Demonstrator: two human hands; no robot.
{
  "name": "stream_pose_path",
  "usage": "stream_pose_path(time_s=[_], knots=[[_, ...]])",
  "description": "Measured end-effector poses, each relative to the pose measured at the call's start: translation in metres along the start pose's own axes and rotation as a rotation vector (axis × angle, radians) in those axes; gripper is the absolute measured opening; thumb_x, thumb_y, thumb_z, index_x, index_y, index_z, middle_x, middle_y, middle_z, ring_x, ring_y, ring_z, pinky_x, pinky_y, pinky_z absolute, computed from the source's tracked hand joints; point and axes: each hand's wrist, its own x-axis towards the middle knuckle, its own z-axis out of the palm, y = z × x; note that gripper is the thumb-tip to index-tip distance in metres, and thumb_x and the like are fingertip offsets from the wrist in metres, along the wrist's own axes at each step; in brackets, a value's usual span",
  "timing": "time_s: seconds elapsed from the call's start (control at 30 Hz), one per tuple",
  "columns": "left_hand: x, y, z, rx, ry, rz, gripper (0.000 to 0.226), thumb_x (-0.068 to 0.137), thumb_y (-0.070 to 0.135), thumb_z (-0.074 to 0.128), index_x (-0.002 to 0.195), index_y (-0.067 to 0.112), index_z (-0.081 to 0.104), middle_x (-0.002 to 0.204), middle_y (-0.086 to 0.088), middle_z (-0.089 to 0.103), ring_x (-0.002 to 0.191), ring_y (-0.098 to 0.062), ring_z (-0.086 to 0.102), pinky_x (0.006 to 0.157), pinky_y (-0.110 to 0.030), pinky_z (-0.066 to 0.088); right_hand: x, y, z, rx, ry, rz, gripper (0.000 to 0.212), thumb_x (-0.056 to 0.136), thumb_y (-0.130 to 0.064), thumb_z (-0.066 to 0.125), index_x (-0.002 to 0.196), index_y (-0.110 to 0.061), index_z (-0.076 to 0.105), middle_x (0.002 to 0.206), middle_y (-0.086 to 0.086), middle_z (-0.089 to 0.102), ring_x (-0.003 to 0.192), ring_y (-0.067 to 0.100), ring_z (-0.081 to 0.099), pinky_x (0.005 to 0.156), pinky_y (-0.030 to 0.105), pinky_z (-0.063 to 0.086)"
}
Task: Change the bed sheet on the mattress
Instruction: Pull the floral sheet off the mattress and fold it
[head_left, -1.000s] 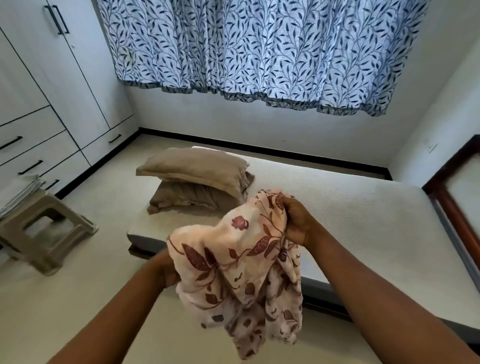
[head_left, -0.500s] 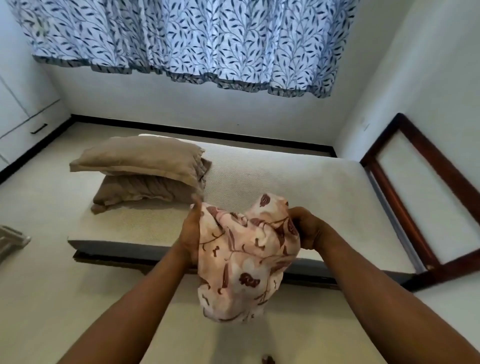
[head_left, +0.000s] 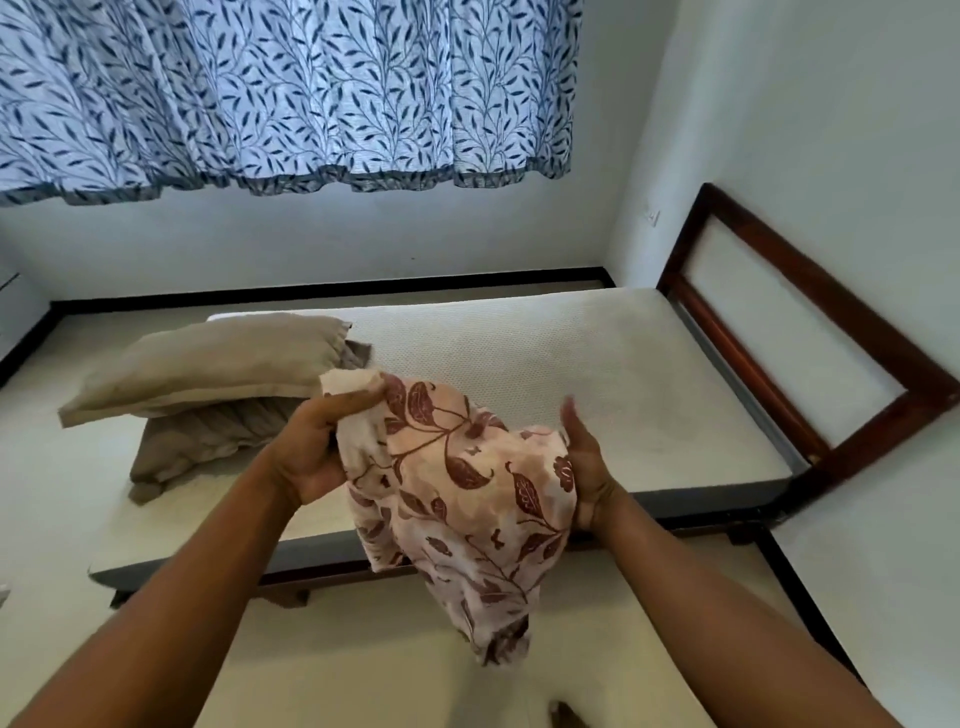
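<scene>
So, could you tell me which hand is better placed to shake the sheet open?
Probably the left hand: its grip pinches an edge of the floral sheet, while the right hand only presses it, fingers straight.

left hand (head_left: 311, 451) gripping, right hand (head_left: 589, 467) flat-fingered

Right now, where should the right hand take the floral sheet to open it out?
Probably the pale hem beside the left hand, coming from the right: it's the one edge showing, while the rest of the sheet hangs bunched against the right hand.
</scene>
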Motion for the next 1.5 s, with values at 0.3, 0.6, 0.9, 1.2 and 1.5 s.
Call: stream_pose_path(time_s=[0.3,0.6,0.9,1.2,1.5], knots=[[-0.015,0.010,-0.085,-0.047,0.117,-0.042,0.041,0.083,-0.001,0.043,0.109,-0.007,0.073,0.112,-0.029,0.070,0.097,-0.041,0.071,0.077,-0.046,0.062,0.011,-0.047,0.026,-0.091,-0.009,-0.368,0.025,0.085,0.001,0.056,0.088,-0.006,0.080,0.099,0.016,0.075,0.101,0.033,0.069,0.088,0.042,0.060],[0.088,-0.016,-0.081,0.463,0.213,-0.354,0.044,0.102,0.027,0.056,0.130,-0.007,0.061,0.111,-0.025,0.071,0.089,-0.032,0.070,0.088,-0.044,0.055,0.044,-0.082,-0.004,-0.493,0.363,-0.102,0.018,0.096,-0.008,0.057,0.098,0.006,0.068,0.084,0.021,0.072,0.071,0.031,0.071,0.071,0.041,0.061],[0.197,0.048,-0.019,0.158,0.206,0.027,0.034,0.091,0.004,0.046,0.066,0.011,0.068,0.076,-0.008,0.065,0.070,-0.022,0.061,0.064,-0.029,0.059,0.055,-0.226,-0.066,-0.165,0.122,-0.171,0.054,0.091,-0.036,0.047,0.121,0.003,0.069,0.125,0.024,0.066,0.114,0.039,0.063,0.107,0.049,0.046],[0.310,0.093,0.050,0.270,-0.013,0.067,0.010,0.093,0.003,0.055,0.094,0.005,0.066,0.082,-0.012,0.073,0.074,-0.024,0.072,0.077,-0.037,0.061,0.092,-0.284,-0.136,-0.257,0.068,-0.001,0.098,0.092,-0.080,0.035,0.134,0.005,0.061,0.137,0.030,0.059,0.128,0.044,0.057,0.109,0.053,0.044],[0.475,0.139,-0.005,0.403,-0.001,-0.036,0.033,0.091,-0.001,0.058,0.123,0.006,0.064,0.108,-0.019,0.073,0.089,-0.032,0.073,0.074,-0.044,0.062,0.184,-0.372,-0.143,0.002,0.176,-0.335,0.051,0.086,-0.008,0.046,0.131,0.013,0.058,0.129,0.032,0.060,0.121,0.044,0.061,0.109,0.056,0.046]])
